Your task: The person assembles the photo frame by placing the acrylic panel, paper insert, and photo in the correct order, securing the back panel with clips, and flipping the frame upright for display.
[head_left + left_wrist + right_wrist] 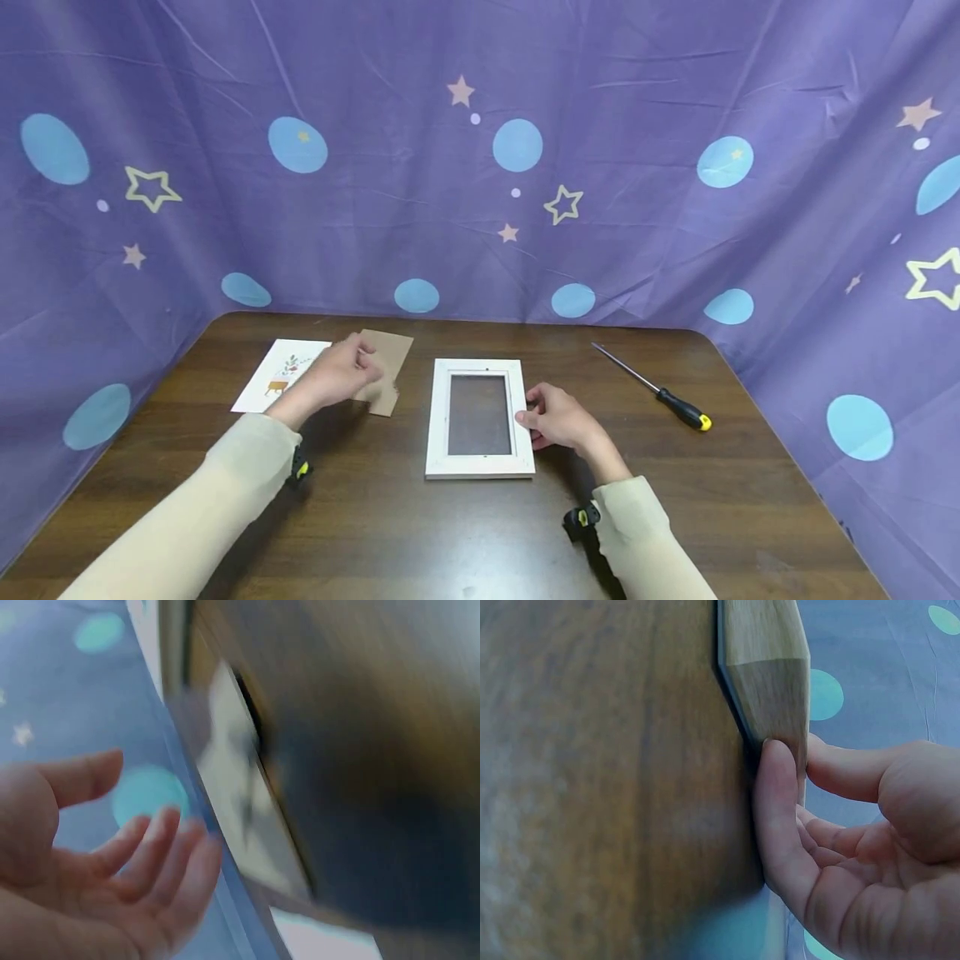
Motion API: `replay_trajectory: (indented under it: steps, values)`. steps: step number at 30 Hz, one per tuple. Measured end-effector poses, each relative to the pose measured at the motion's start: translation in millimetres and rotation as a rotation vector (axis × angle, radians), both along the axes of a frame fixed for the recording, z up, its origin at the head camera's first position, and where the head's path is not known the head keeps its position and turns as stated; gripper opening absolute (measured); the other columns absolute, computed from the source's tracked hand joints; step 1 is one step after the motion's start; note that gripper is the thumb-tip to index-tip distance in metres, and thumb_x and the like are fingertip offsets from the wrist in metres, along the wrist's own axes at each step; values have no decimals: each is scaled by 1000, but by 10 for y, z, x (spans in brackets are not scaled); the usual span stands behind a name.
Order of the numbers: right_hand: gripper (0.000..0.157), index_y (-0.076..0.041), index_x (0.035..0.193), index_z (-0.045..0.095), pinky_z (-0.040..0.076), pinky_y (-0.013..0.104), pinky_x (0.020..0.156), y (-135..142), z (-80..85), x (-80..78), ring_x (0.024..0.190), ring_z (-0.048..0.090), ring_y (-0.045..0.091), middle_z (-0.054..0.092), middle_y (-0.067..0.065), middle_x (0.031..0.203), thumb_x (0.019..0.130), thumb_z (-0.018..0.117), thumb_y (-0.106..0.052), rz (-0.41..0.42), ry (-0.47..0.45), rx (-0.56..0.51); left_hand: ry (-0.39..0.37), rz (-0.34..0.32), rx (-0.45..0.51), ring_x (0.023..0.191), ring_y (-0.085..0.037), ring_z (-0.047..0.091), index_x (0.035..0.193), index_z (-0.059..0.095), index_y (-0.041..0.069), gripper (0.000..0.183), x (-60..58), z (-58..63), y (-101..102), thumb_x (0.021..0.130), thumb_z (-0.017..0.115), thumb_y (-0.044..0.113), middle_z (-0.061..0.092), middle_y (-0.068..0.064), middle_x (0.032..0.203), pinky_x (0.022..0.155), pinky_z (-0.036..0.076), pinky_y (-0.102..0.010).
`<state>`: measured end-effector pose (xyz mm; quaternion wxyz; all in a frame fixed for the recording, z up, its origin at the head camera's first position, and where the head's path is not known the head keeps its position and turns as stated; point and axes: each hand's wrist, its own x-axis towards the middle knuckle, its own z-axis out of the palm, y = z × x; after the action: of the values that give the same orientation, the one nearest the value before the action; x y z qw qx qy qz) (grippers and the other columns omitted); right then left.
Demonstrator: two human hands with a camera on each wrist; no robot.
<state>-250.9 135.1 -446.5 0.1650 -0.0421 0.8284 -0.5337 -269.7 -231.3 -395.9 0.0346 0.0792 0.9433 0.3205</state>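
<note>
My left hand (337, 373) hovers over a thin brown backing board (392, 354), its fingers loosely bent with nothing between them. In the left wrist view, the board (244, 787) is blurred and stands apart from the fingertips. A white picture frame (437, 425) lies flat near the middle of the table, with a dark opening at its centre. At the frame's right edge, my right hand (558, 419) pinches the side between thumb and fingers. The right wrist view shows the frame's edge (771, 682) gripped by the right hand (862, 847).
To the left, partly behind the left forearm, lies a white card (262, 387) with a printed plant picture. A screwdriver (678, 408) with a black and yellow handle lies on the right of the brown wooden table (390, 533). A purple patterned curtain (637, 208) surrounds the far sides.
</note>
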Motion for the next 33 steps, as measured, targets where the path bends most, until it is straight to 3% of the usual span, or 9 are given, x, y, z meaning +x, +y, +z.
replay_trajectory:
  steps: [2,6,15,19,25,33]
  values:
    - [34,9,128,53,66,44,69,8,0,0,75,67,26,54,14,94,101,69,-3,-3,-4,-2,56,44,-105,117,-48,61,140,51,-11,54,-59,44,-172,100,66,22,62,-31,127,100,51,-60]
    - [34,9,129,53,66,44,69,20,-1,0,75,67,26,54,14,94,101,69,-3,-6,-7,-1,54,112,-244,131,-62,44,148,42,-12,67,-106,52,-472,99,65,26,47,-41,144,105,42,-73]
    - [34,10,128,53,66,43,67,-14,12,2,75,66,26,54,15,94,101,69,-3,3,14,3,-46,217,-362,126,-66,40,147,35,-19,81,-91,-177,-826,98,67,36,39,-48,141,97,43,-76]
    - [34,10,128,53,66,42,67,-23,20,5,75,66,26,54,15,94,101,69,-3,0,20,8,-103,249,-372,127,-67,37,144,33,-22,83,-63,-252,-854,99,63,42,34,-51,140,98,42,-76]
    - [33,9,127,54,66,42,66,-29,31,14,74,67,26,54,14,94,101,69,-4,-2,34,23,-167,288,-364,130,-69,29,146,27,-24,89,-31,-264,-831,102,59,47,27,-53,141,104,37,-77]
    - [33,8,128,55,66,41,65,-10,14,22,75,67,26,56,15,95,101,69,-5,-14,39,42,-203,272,-314,131,-68,20,155,25,-12,86,3,-247,-820,104,55,49,18,-50,145,105,30,-77]
